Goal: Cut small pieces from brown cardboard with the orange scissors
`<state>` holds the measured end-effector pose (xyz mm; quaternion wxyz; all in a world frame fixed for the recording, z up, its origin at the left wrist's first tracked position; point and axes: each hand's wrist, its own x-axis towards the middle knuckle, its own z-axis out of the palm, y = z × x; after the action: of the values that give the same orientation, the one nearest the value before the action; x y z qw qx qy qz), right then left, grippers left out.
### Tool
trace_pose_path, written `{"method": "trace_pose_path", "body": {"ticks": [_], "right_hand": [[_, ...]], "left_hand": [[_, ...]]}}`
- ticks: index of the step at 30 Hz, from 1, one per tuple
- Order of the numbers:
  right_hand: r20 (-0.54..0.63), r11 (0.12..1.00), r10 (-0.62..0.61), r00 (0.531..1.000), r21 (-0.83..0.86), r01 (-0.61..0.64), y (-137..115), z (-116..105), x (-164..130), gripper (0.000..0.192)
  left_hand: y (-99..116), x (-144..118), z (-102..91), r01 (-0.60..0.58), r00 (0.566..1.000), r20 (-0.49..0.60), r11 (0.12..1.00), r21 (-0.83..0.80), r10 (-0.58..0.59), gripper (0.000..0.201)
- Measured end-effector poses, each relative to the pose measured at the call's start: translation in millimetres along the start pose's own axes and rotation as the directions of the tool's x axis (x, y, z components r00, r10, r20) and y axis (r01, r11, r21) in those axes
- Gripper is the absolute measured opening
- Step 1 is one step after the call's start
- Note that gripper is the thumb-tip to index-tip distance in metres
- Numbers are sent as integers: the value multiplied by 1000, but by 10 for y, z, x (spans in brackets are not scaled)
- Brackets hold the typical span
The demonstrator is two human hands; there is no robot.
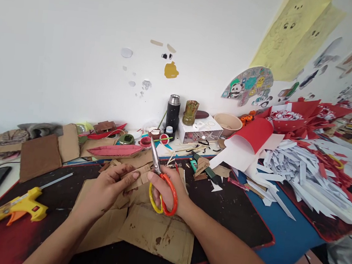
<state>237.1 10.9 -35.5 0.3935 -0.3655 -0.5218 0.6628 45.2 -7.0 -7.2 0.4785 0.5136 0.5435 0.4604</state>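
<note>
My left hand (111,186) pinches a small strip of brown cardboard (140,177) between thumb and fingers. In my right hand (170,189) is a pair of scissors (156,159) with red and yellow handles, their blades closed and pointing up and away from me. The right thumb is close to the cardboard strip's right end; I cannot tell whether it touches. Beneath both hands lie larger stained cardboard sheets (160,234) on a dark desk mat (226,220).
A yellow glue gun (22,206) lies at left, near a brown cardboard square (41,154). Toward the wall stand a black flask (173,113), open paint pots (145,141), a white box (199,130) and a beige bowl (228,123). White paper strips (296,172) are heaped at right.
</note>
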Motion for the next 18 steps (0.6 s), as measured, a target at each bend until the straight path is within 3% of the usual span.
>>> {"method": "trace_pose_path", "body": {"ticks": [4, 10, 18], "right_hand": [[47, 1000, 1, 999, -20, 0, -22, -6, -13, 47], [7, 997, -23, 1000, -79, 23, -10, 8, -3, 46], [-37, 995, -74, 997, -68, 72, 42, 48, 18, 45]], "left_hand": [[53, -26, -4, -23, 998, 66, 997, 77, 18, 50], [75, -28, 53, 35, 998, 44, 999, -6, -35, 48], [-196, 63, 50, 91, 996, 12, 975, -205, -90, 46]]}}
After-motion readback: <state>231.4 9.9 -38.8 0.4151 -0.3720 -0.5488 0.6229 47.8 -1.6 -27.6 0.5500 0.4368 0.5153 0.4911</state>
